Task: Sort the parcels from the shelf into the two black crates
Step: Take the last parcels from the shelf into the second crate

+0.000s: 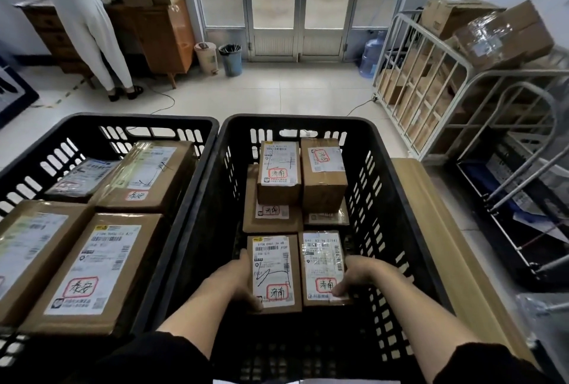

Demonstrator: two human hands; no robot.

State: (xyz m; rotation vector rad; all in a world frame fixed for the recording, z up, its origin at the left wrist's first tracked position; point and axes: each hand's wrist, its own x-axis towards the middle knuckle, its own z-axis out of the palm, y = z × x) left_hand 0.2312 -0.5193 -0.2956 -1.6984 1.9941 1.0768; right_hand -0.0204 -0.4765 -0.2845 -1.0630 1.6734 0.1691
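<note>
Two black crates stand side by side before me. The left crate (197, 125) holds several large brown parcels (92, 272) with white labels. In the right crate (363, 137) lie several smaller brown boxes, some stacked at the far end (278, 174). Two small parcels sit side by side at the near end. My left hand (235, 280) grips the left one (272, 272) along its left side and near corner. My right hand (358, 274) holds the right one (323, 263) from its right side, fingers curled over the near edge.
A metal cage trolley (431, 82) full of cardboard boxes stands at the right, with a wire shelf (523, 199) beside it. A person (86, 23) stands at a wooden cabinet far left. Two bins (231, 58) and a water jug (371, 54) are by the glass doors.
</note>
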